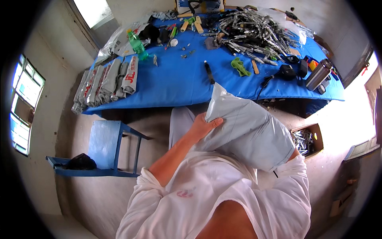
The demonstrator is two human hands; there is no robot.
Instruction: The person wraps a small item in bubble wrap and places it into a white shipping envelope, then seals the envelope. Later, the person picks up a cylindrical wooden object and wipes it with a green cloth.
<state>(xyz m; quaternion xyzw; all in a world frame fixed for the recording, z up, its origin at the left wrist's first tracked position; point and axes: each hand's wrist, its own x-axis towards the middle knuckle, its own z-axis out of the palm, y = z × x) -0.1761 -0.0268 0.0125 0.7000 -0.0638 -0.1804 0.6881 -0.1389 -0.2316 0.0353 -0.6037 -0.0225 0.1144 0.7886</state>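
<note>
My left hand (209, 125) grips the upper left edge of a large grey plastic mailing bag (247, 128), its thumb lying on the near face. The bag hangs over my lap, creased and partly flattened, with one corner pointing up towards the table edge. My right forearm (294, 154) reaches the bag's lower right side. The hand itself is hidden by the bag, so whether it is inside or behind cannot be told. Just beyond the bag's top corner, a black stick-like piece with a white tip (209, 72) lies on the blue-covered table (176, 80).
Rolled grey plastic bags (110, 80) line the table's left edge near a green bottle (137, 44). A heap of pen-like parts (256, 33) covers the back right. A steel flask (319, 74) stands near the right corner. A blue chair (104, 143) and a cardboard box (318, 137) are on the floor.
</note>
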